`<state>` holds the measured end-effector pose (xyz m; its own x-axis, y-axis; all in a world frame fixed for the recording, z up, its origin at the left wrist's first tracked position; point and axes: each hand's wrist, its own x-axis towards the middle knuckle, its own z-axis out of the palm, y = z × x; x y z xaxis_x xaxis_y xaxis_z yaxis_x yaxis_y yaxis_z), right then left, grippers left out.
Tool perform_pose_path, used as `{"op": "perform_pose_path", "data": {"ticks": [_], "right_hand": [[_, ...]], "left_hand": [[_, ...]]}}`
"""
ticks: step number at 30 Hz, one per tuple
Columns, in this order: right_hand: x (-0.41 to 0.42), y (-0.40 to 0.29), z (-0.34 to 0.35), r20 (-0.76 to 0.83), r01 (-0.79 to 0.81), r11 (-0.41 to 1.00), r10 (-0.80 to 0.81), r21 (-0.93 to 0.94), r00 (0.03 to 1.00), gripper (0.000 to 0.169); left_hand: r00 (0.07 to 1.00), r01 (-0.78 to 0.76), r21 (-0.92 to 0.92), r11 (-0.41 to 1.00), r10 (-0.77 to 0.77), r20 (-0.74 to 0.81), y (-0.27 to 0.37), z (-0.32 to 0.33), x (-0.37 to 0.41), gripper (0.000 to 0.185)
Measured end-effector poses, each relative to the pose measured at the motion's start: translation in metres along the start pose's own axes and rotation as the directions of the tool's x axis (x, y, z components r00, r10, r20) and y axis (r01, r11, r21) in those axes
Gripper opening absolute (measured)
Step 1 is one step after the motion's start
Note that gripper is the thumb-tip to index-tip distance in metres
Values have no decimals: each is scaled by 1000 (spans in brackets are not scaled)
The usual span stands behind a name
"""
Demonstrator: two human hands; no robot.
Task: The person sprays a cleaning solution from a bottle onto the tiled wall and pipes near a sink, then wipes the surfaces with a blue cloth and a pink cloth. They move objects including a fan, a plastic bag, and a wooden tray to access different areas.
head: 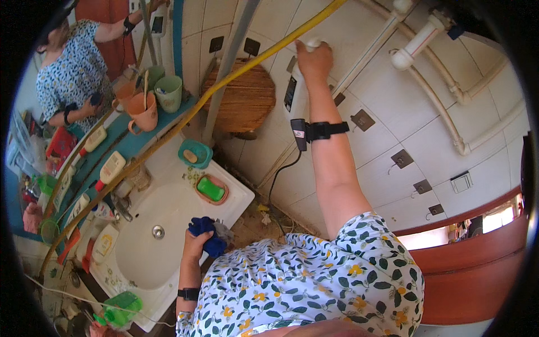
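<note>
My left hand grips a bunched dark blue cloth above the front edge of the white washbasin. A greyish, see-through bit of material shows beside the cloth. My right arm is stretched out to the tiled wall. There my right hand closes around a white rounded knob at the top of a long white wall unit with a dark panel. Most of the knob is covered by my fingers. Near the basin's corner sit a green soap bar in a dish and a teal soap box.
A yellow hose crosses before me near a grey pole. Behind it stand an orange mug, a green cup and bottles below a mirror. A round wooden board leans on the wall. Pipes run right.
</note>
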<state>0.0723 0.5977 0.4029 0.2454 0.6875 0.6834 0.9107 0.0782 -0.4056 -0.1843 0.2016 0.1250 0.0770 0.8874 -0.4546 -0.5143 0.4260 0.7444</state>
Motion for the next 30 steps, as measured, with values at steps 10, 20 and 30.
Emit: {"op": "perform_pose_path", "data": {"ticks": [10, 20, 30], "right_hand": [[-92, 63, -67, 211, -134, 974, 94, 182, 973, 55], [-187, 106, -39, 465, -184, 961, 69, 207, 882, 55], [-216, 120, -48, 500, -242, 933, 81, 267, 862, 49]], "left_hand": [[981, 113, -239, 964, -70, 182, 29, 85, 54, 55], [955, 183, -176, 967, -132, 267, 8, 95, 79, 57], [936, 258, -624, 737, -30, 352, 56, 161, 166, 50]]}}
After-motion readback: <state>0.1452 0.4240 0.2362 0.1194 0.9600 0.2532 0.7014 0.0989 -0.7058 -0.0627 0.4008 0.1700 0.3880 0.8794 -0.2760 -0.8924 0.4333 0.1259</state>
